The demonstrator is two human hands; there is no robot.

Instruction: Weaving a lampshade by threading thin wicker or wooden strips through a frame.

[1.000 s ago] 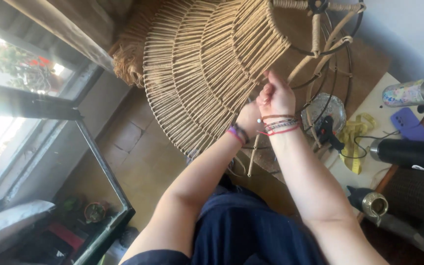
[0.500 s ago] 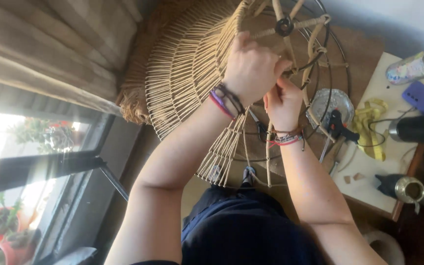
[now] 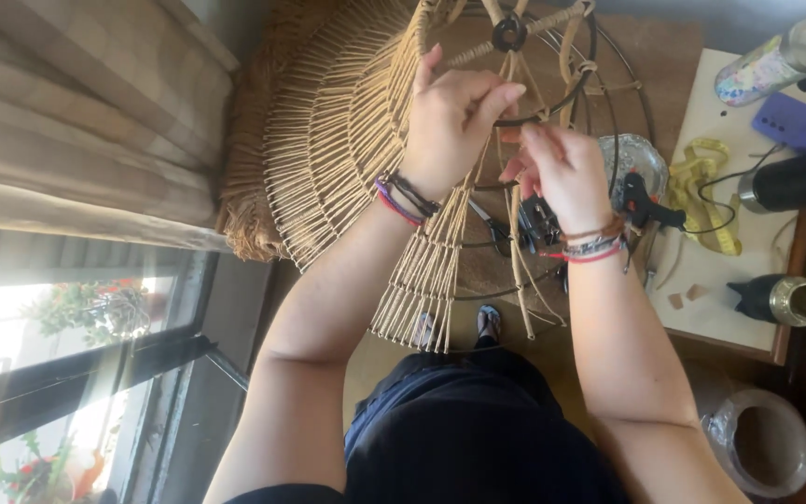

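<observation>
A large round wire frame, partly woven with tan rattan strands, stands tilted in front of me. My left hand is raised against the frame near its dark hub, fingers pinching a tan strand beside a dark wire ring. My right hand is close beside it, fingertips closed on the same strand just below. Both wrists wear several bracelets. Loose strand ends hang down over my lap.
A white side table at right holds a yellow tape measure, a black glue gun, a purple phone, a bottle and dark tumblers. A curtain and a window are at left.
My view has tipped down and left, so the frame sits higher. Both hands have risen from the woven edge toward the hub, and the left hand now pinches a strand there.
</observation>
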